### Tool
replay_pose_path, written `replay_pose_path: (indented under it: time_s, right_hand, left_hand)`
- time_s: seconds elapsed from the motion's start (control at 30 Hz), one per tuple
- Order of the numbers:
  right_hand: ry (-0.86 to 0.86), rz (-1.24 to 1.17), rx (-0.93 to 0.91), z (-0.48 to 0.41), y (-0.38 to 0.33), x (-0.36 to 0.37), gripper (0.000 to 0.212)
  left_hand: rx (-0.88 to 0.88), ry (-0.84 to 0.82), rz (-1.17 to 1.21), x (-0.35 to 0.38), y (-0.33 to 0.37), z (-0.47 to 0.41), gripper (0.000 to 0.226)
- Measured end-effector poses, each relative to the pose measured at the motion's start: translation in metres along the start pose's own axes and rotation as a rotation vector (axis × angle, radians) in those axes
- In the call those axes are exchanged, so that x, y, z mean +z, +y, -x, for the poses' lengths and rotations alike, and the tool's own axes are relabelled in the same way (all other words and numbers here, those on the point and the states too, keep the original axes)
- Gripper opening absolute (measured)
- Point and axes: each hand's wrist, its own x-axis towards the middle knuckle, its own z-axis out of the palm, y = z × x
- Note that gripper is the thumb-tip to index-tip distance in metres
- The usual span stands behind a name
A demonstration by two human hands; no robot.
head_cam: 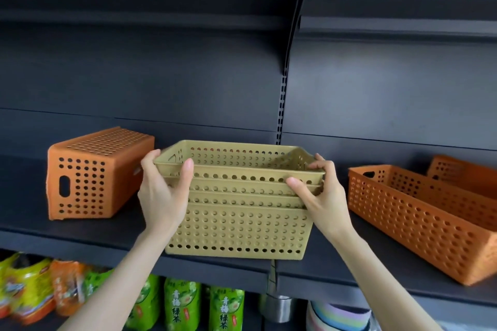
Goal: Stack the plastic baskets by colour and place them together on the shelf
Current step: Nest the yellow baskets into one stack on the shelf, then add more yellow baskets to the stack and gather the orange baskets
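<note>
- Beige perforated baskets (236,209), nested four deep, sit at my dark shelf's (80,239) front edge.
- Left hand (164,196) and right hand (320,193) pinch the top rim's corners.
- Orange baskets (419,220) flank them.

Soft, even light falls from the front and lands on the dark shelf (80,239) with barely a shadow and no hard glare, just a pale sheen on the back panel (390,105) at right. The wide lens bows the shelf edges, and the green bottles (183,303) below look smeared and soft.
</note>
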Motion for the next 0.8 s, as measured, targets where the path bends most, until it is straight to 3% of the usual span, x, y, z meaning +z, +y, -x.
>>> replay_pose_path:
  time_s: [0.33,0.43,0.53,0.67,0.8]
  right_hand:
    - [-0.050,0.167,0.095,0.003,-0.019,-0.006,0.075]
    - [-0.082,0.357,0.078,0.002,-0.036,-0.016,0.056]
    - [-0.102,0.554,0.005,0.005,-0.053,-0.032,0.045]
    - [-0.005,0.616,-0.085,0.017,-0.070,-0.074,0.036]
    - [0.092,0.622,-0.132,0.046,-0.081,-0.131,0.033]
  left_hand:
    - [0.025,-0.111,-0.175,-0.008,-0.001,-0.005,0.076]
    - [0.184,-0.059,-0.304,-0.016,0.008,-0.003,0.052]
    - [0.327,-0.142,-0.370,-0.020,0.031,0.000,0.028]
    - [0.491,-0.434,-0.247,-0.017,0.088,0.014,0.026]
    - [0.604,-0.545,-0.175,-0.006,0.146,0.047,0.031]
